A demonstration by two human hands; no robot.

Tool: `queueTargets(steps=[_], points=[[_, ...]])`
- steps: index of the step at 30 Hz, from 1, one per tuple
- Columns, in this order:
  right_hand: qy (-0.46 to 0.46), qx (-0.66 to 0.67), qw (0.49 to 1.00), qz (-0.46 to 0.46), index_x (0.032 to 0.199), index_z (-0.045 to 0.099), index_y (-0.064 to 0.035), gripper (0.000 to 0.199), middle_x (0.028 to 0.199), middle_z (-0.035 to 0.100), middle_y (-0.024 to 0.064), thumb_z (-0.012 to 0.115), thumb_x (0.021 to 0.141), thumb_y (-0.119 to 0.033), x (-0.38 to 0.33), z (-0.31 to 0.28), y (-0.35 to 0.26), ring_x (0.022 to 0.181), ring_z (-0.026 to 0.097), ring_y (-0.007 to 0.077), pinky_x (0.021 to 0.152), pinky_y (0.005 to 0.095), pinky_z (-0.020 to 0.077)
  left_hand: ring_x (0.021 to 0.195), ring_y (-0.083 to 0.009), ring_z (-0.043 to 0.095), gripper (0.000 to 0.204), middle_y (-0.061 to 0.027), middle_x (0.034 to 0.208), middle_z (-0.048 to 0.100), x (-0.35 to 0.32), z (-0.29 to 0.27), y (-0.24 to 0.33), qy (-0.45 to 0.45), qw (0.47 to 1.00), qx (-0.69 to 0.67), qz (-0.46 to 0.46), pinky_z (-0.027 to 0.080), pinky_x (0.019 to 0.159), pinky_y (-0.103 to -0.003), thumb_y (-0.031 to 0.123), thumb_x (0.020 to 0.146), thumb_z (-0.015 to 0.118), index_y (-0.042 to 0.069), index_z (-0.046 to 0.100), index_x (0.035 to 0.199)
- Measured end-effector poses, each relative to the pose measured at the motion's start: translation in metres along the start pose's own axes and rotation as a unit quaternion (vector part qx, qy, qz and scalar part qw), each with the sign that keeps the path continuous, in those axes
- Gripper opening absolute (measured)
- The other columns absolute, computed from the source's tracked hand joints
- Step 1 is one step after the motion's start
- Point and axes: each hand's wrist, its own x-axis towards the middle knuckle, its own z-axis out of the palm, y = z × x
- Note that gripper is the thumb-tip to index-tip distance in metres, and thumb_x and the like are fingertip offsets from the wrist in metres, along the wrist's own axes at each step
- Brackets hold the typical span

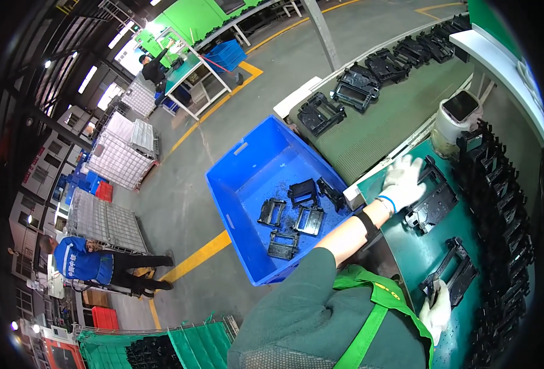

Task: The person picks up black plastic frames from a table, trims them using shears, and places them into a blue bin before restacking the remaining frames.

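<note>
head cam | looks down, tilted (fisheye) | near green worktable (407, 258)

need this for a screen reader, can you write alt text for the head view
A person's gloved left hand rests on a black plastic frame on a green table, while the gloved right hand touches another black frame. A blue bin of similar parts sits to the left.

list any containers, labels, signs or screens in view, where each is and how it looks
Blue crate: on the floor left of the bench, open, rectangular, black frames inside.
Pale label: small strip on that crate's far inner wall.
Second blue crate: far back, under a green table.
Red crates: far left, beside wire cages.
No screens visible.
</note>
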Motion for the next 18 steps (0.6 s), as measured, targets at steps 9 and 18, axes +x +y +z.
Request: queueTargets(steps=[9,18], points=[[-0.001,-0.063,0.998,-0.015,0.136,0.058,-0.0027,0.050,0.123,0.068,0.0215,0.061,0.087,0.008,0.009,0.002,-0.010,0.114,0.067,0.0366,0.101,0.0392,0.0518,0.081,-0.0181,0.059,0.084,-0.0122,0.111,0.065,-0.018,0.031,-0.051,-0.331,0.854,-0.366,-0.165,0.052,0.069,-0.034,0.025,0.085,0.066,0.008,0.032,0.159],[0.182,0.259,0.948,0.028,0.122,0.062,-0.0010,0.037,0.103,0.068,0.0098,0.064,0.086,0.009,0.009,0.028,0.053,0.096,0.066,0.0240,0.090,0.0339,0.0526,0.069,-0.0078,0.052,0.081,-0.0059,0.102,0.063,-0.031,-0.039,-0.050,-0.312,0.730,-0.586,-0.165,0.044,0.054,-0.026,0.024,0.086,0.066,0.007,0.036,0.159]])
